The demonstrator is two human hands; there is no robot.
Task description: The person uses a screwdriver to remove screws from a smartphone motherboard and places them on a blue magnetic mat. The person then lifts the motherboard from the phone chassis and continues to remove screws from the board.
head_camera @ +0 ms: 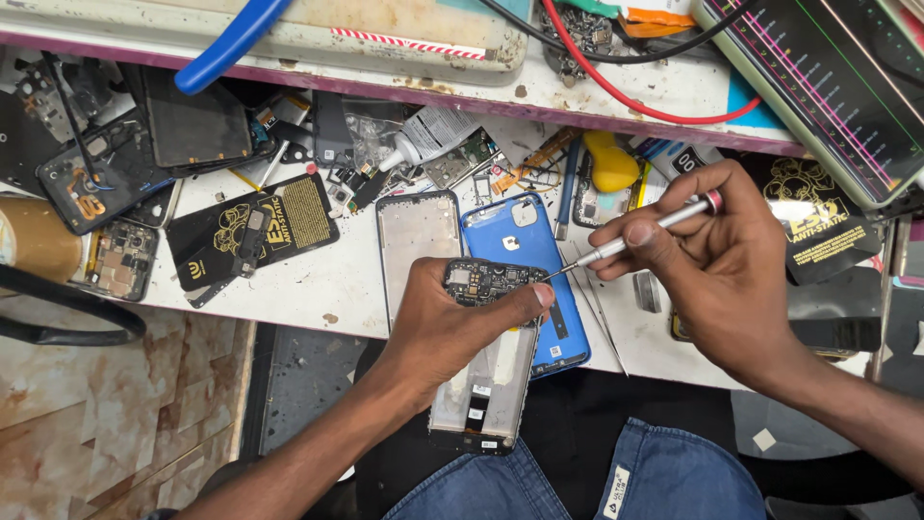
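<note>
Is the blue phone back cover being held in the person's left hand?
No, the blue back cover lies on the workbench, while the left hand holds an opened phone frame.

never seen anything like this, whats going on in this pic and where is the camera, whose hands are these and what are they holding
There is no machine here: these are one person's two bare hands, seen by a camera worn on that person's head and looking down. The left hand holds an opened phone with its back off, the thumb pressed on the dark circuit board at its top. The right hand holds a thin screwdriver between thumb and fingers, tip at the board's edge. Just behind, on the white workbench, lie a blue back cover and a grey phone frame, with more phone parts, black anti-static mats, a glue tube and tweezers scattered about.
</note>
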